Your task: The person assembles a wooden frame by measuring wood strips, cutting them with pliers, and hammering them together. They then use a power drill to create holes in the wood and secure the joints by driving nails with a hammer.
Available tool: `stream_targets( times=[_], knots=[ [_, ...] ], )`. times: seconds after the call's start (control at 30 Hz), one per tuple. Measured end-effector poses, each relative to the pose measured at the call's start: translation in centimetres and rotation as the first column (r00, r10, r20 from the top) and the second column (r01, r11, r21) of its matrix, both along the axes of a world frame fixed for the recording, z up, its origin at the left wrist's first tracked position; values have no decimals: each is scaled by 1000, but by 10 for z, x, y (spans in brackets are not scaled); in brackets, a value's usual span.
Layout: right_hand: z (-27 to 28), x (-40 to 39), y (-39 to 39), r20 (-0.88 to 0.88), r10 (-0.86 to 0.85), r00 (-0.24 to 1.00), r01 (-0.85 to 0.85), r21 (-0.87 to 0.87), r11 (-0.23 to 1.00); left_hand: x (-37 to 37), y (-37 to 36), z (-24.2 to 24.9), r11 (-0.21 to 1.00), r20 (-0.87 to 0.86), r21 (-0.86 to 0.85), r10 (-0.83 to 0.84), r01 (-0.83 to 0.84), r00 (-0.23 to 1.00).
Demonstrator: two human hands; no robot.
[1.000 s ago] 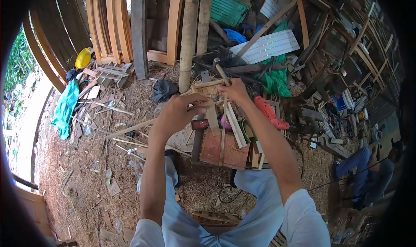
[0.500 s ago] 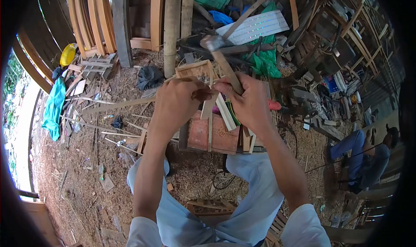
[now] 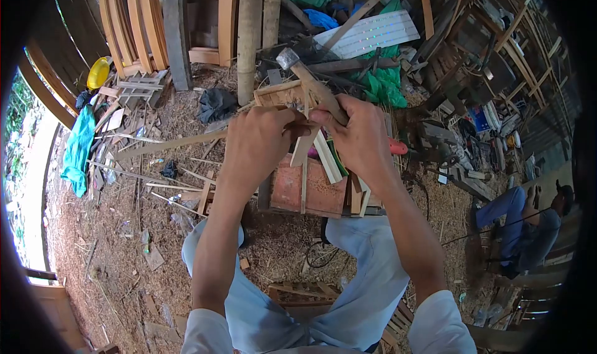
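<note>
My left hand (image 3: 254, 144) is closed around the long thin wooden strip (image 3: 171, 144), which runs out to the left. A short pale wood piece (image 3: 302, 150) and a narrow strip (image 3: 304, 189) cross by its fingertips. My right hand (image 3: 365, 139) grips a hammer (image 3: 316, 90) by its wooden handle, the metal head raised up and to the left. The right thumb and fingertips meet the left fingers at the crossing; the exact contact is hidden. Beneath both hands is a worn reddish wooden block (image 3: 289, 189), with grooved pale strips (image 3: 328, 158) beside it.
A shallow wooden tray (image 3: 280, 93) lies beyond my hands. A red handle (image 3: 398, 147) sticks out at right. Wood scraps and shavings cover the ground. A bamboo post (image 3: 249, 43) and a black plastic bag (image 3: 216, 105) stand ahead. Another person (image 3: 532, 229) sits at right.
The hammer head has come slightly up and to the left, and now shows sharply instead of blurred. Both hands stay together at the strips; the view has shifted slightly.
</note>
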State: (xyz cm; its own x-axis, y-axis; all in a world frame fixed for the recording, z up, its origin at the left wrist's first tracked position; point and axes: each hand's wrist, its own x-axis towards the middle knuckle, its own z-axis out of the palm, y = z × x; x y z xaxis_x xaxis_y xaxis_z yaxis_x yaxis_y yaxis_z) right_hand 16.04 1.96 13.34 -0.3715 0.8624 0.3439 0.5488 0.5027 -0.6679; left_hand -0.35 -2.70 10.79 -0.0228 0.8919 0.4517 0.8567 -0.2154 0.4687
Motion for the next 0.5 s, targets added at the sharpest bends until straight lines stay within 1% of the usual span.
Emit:
stream_targets(
  times=[0.07,0.13,0.2,0.23,0.37,0.43,0.5],
  knots=[
    [0,-1,1,60,-22,998,20,36,999,2,1,-1,1000,-5,4,-3,3,1000],
    [2,-1,0,85,-24,996,20,48,999,3,2,-4,993,-27,120,-7,10,1000],
    [2,-2,-1,109,-26,994,19,62,998,2,3,-6,992,-44,127,1,5,999],
    [2,-2,-2,120,-22,993,10,101,995,2,3,-7,991,-62,135,5,3,998],
    [0,-2,-4,161,-40,986,8,191,982,1,3,-7,995,-26,101,0,3,1000],
    [-4,-3,-2,143,-23,989,-6,201,980,0,5,-10,987,-29,158,-30,34,999],
    [-4,-2,-2,129,-9,992,-19,213,977,0,3,-7,990,-18,136,-23,25,1000]
  ],
)
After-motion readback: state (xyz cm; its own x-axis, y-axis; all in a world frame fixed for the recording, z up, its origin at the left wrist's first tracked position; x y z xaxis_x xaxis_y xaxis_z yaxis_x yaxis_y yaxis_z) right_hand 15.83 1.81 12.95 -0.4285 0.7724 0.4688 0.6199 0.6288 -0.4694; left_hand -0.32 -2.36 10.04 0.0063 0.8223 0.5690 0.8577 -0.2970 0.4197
